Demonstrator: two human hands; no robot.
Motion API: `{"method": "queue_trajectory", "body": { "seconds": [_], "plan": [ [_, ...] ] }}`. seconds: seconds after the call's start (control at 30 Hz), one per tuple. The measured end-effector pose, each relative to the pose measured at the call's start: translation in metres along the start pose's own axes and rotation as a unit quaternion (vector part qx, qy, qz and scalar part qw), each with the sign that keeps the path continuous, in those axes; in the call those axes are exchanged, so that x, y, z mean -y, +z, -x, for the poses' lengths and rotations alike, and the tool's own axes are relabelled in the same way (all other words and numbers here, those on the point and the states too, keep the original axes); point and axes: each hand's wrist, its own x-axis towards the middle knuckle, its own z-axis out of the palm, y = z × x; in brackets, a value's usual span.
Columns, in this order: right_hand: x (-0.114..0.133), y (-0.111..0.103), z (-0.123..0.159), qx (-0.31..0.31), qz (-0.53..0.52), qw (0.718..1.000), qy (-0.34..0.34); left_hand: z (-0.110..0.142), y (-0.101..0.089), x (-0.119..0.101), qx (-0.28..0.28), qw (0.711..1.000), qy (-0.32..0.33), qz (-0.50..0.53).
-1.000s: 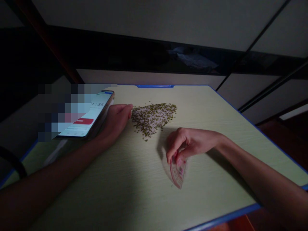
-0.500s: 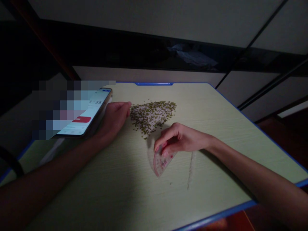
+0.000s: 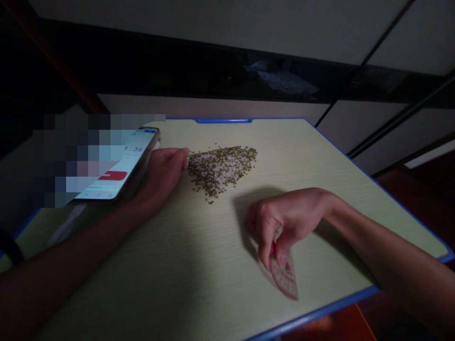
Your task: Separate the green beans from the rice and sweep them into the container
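A mixed pile of green beans and white rice grains (image 3: 222, 169) lies on the pale wood-grain table (image 3: 302, 156). At its left edge, my left hand (image 3: 166, 168) rests closed, thumb against curled fingers; whatever it may hold is hidden. My right hand (image 3: 284, 222) is nearer the table's front, apart from the pile. Its thumb and fingers pinch a clear plastic protractor (image 3: 287, 279) with red markings, tilted with its curved edge to the left and down by the tabletop. The fingers cover the protractor's upper part.
A lit phone (image 3: 115, 163), partly blurred out, is propped at the left behind my left hand. A blue rim (image 3: 316, 315) edges the table. Pale cabinet panels (image 3: 213, 28) stand behind it. Something orange (image 3: 334, 324) shows below the front edge.
My right hand moved left with the protractor, then back right and nearer me. A thin line of white grains seen half a second ago no longer shows. My left hand stays by the pile.
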Motion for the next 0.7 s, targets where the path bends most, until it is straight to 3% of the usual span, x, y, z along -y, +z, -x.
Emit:
{"method": "queue_trajectory", "body": {
  "seconds": [0.17, 0.27, 0.4, 0.53, 0.6, 0.7],
  "plan": [
    [-0.004, -0.003, 0.012, -0.039, -0.008, 0.999, 0.006, 0.001, 0.000, -0.003, 0.003, 1.000, 0.001, 0.002],
    [-0.011, -0.007, 0.016, -0.139, -0.063, 0.988, -0.037, 0.002, 0.000, -0.004, 0.004, 1.000, 0.000, 0.001],
    [-0.025, -0.016, 0.023, -0.324, -0.137, 0.935, -0.040, 0.000, 0.000, 0.000, 0.006, 1.000, 0.000, 0.011],
    [-0.043, -0.023, 0.028, -0.487, -0.155, 0.860, 0.001, -0.004, 0.000, 0.007, 0.010, 1.000, 0.007, 0.010],
    [-0.050, -0.025, 0.028, -0.531, -0.152, 0.834, -0.003, -0.006, 0.001, 0.010, 0.009, 1.000, 0.010, 0.015],
    [-0.053, -0.027, 0.026, -0.533, -0.136, 0.835, -0.013, -0.008, 0.002, 0.013, 0.002, 1.000, 0.009, 0.011]
  ]
}}
